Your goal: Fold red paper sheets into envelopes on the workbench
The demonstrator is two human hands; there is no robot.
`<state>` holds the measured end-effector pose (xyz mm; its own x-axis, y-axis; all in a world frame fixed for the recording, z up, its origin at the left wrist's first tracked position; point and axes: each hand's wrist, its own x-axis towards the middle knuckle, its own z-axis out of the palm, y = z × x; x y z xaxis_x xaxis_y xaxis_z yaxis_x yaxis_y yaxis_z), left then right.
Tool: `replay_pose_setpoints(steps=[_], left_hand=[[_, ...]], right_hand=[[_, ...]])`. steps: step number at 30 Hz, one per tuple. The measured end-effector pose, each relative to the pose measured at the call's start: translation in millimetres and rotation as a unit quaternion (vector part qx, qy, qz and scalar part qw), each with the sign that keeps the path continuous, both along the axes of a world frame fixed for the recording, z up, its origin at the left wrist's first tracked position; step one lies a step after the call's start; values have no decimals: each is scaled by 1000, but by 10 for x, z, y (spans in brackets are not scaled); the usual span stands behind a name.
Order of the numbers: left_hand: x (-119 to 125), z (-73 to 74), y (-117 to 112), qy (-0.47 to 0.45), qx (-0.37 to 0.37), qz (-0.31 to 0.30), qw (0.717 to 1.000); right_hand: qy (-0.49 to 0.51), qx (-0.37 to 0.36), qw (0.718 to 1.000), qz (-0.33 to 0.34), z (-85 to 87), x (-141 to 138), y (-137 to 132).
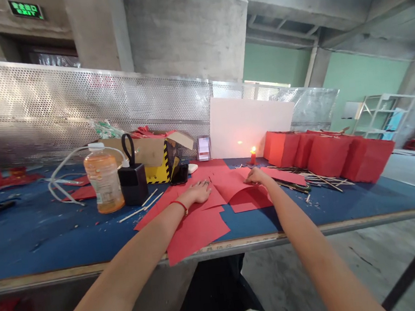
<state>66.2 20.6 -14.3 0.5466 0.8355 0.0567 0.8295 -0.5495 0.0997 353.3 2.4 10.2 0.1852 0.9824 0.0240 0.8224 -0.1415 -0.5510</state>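
Observation:
My left hand (198,192) lies flat with fingers stretched out on overlapping red paper sheets near the middle of the table. To its right, my right hand (257,175) has curled fingers closed at the edge of a red paper sheet (233,185), whose near side bows up off the sheets below. Another red sheet (197,234) reaches toward the table's front edge under my left forearm. Just beyond my right hand stands a lit red candle (253,157), apart from it.
Thin wooden sticks (324,180) lie right, before several upright red paper boxes (329,154). Left stand a black power bank (133,184), an orange drink bottle (102,180) and a cardboard box (155,160). A white board (252,123) and a phone (203,148) stand behind.

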Motion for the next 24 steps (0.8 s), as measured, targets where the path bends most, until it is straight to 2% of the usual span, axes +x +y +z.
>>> replay_pose_setpoints(steps=[8,13,15,20,24], left_hand=[[4,86,-119,26,-41,4,999],[8,73,-122,16,-39,12,999],[1,80,-139,10,-40,10,999],[-7,100,-176,-10,-44,8,999],[1,62,-150,-41,-46,13,998]], right_hand=[[48,-5,999,-19,90,39,-150],[143,-83,986,3,225,31,-304],[165,-93,982,11,253,61,-338],[181,-91,979,-3,217,188,-310],[207,-29,978,-22,151,291,-271]])
